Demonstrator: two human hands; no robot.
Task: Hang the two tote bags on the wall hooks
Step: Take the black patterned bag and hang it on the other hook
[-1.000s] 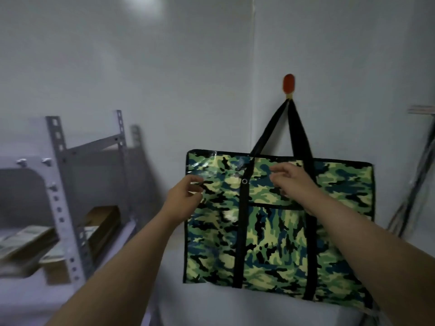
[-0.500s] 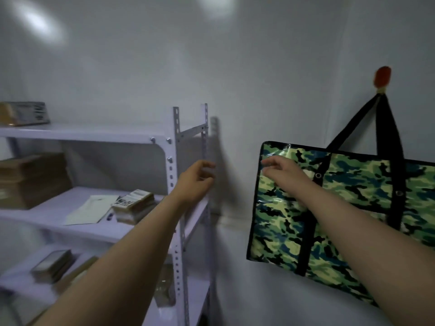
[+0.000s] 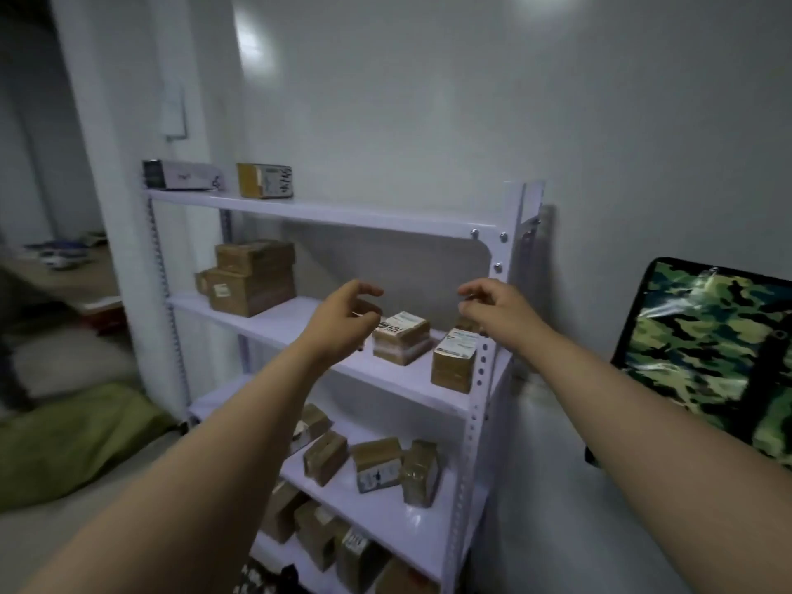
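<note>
One tote bag [image 3: 707, 358] is in view, at the far right edge of the frame, flat against the white wall [image 3: 428, 100]. Its handles and whatever hook carries it are cut off by the frame, so I can't say for sure it's hung, but it sits off the floor with its top edge level, which looks like it's hanging by its straps. Glossy camo print in greens and black with a dark trim, probably that coated woven plastic, stiff enough to keep a flat rectangular shape. No second bag that I can pick out, so my guess is it's next.

Both hands are out in front and holding nothing. Left hand [image 3: 347, 319] has its fingers loosely curled and apart, right hand [image 3: 493, 310] the same, half-open claw, neither touching anything. They float in front of the metal shelf unit [image 3: 484, 233], well clear of the bag.

That shelving is pale painted steel with perforated uprights, loaded with small taped cardboard boxes [image 3: 400, 342]. Off to the lower left there's a soft olive-green lump [image 3: 73, 439] on the floor, too blurry to name.
</note>
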